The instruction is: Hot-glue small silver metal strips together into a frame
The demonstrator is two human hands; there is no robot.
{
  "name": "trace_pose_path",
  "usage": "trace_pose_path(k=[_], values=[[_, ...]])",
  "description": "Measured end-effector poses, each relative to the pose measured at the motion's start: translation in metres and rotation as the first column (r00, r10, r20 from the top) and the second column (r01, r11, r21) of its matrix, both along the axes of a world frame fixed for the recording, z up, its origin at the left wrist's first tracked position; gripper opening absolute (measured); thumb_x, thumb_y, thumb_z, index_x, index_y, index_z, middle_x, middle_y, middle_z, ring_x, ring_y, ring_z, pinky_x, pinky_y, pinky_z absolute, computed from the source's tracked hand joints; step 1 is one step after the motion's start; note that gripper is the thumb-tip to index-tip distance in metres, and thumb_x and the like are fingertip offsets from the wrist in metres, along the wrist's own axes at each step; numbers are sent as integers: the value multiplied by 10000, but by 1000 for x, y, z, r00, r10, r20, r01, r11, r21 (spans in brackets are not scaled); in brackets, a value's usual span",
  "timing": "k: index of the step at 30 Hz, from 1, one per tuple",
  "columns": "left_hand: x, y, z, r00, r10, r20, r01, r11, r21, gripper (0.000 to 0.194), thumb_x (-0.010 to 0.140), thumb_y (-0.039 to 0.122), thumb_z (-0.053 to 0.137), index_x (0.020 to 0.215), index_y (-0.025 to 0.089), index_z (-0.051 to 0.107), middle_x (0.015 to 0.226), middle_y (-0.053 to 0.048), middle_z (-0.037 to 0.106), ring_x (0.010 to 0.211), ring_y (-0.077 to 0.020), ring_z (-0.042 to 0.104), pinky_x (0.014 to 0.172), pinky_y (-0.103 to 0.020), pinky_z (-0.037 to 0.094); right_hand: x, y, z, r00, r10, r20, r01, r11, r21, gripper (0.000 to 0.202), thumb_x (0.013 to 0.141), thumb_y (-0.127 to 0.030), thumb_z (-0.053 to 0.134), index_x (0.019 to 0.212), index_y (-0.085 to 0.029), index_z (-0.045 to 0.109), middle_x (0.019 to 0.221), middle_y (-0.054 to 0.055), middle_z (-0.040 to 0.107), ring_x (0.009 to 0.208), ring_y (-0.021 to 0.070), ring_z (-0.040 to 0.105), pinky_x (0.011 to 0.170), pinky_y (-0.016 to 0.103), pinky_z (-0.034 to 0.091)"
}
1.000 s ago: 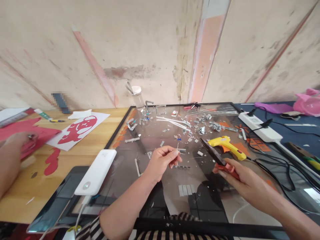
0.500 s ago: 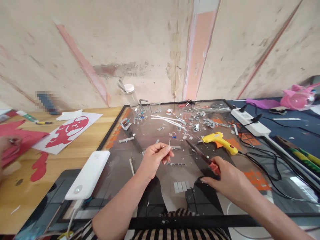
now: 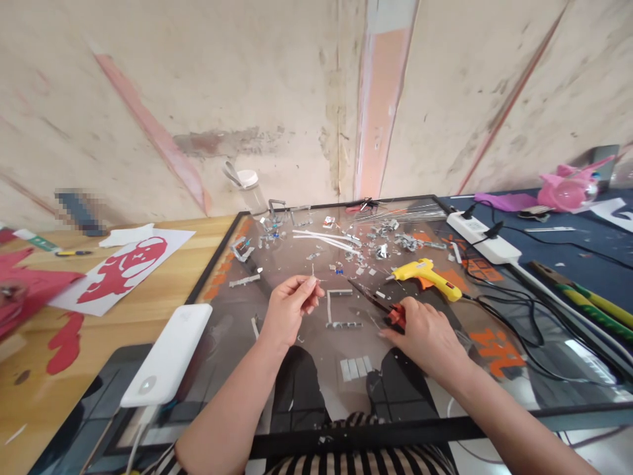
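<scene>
My left hand [image 3: 295,305] is closed, with thumb and fingertips pinching a thin, pale sliver [image 3: 313,270] that sticks up from them. My right hand [image 3: 429,333] is wrapped round the red handles of dark-bladed scissors [image 3: 376,301], whose tips point left toward the pinched sliver without touching it. Between the hands, on the glass board, narrow grey strips [image 3: 345,324] lie in a three-sided bracket shape. Below these sit several short, pale rectangles [image 3: 356,368] side by side. A yellow glue gun [image 3: 429,278] rests beyond my right hand.
White strips [image 3: 326,239] and silvery scraps lie across the far glass. A power strip [image 3: 482,237] with black cables stands at right, near green-yellow pliers [image 3: 591,310]. A white power bank [image 3: 168,354] is at left. Another person's hand [image 3: 7,292] touches red paper [image 3: 34,280].
My right hand has moved left with the scissors, bringing their tips nearer my left hand. The left hand has shifted slightly up and left, uncovering the bracket of strips. The view has shifted slightly.
</scene>
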State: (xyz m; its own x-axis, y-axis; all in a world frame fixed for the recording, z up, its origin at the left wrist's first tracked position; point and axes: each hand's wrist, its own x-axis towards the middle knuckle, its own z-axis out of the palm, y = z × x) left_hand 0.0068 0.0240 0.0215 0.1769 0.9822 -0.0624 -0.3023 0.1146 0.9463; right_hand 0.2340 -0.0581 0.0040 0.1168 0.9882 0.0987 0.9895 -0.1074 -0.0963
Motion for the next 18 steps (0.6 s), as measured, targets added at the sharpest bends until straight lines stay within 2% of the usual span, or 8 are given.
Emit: trace_pose_path(k=[6, 10, 12, 15, 18], values=[[3, -3, -3, 996, -74, -55, 73, 997, -7, 213, 696, 342, 697, 693, 141, 626, 625, -12, 622, 502, -62, 479, 447, -179, 332, 14, 26, 1, 996, -70, 50, 70, 998, 6, 399, 711, -552, 607, 810, -189, 472, 763, 103, 643, 792, 305, 622, 627, 331, 373], [4, -6, -6, 983, -137, -118, 137, 991, -13, 203, 717, 329, 683, 693, 135, 628, 642, -21, 633, 510, -64, 491, 453, -177, 337, 22, 44, 5, 994, -90, 66, 87, 995, 39, 316, 764, -454, 582, 836, -159, 496, 817, 150, 649, 819, 321, 611, 642, 339, 369], [5, -6, -6, 980, -149, -135, 149, 989, -9, 207, 733, 330, 671, 696, 131, 627, 653, -30, 637, 516, -67, 495, 456, -178, 338, 24, 49, 10, 995, -79, 60, 74, 995, 68, 234, 816, -386, 521, 851, -156, 495, 816, 144, 646, 816, 301, 603, 649, 332, 367], [5, -7, -5, 986, -128, -111, 129, 992, 0, 210, 742, 330, 667, 692, 130, 626, 661, -31, 635, 521, -66, 496, 459, -175, 339, 21, 53, 21, 999, 17, -48, -11, 994, 108, 134, 855, -310, 447, 848, -180, 482, 781, 91, 633, 751, 240, 590, 615, 296, 366], [4, -6, -4, 995, -89, -50, 89, 996, -4, 206, 738, 329, 675, 704, 130, 632, 668, -30, 628, 529, -65, 498, 456, -171, 336, 14, 54, 26, 969, 192, -155, -159, 966, 206, 104, 861, -263, 417, 837, -191, 488, 763, 71, 617, 721, 218, 570, 608, 285, 374]])
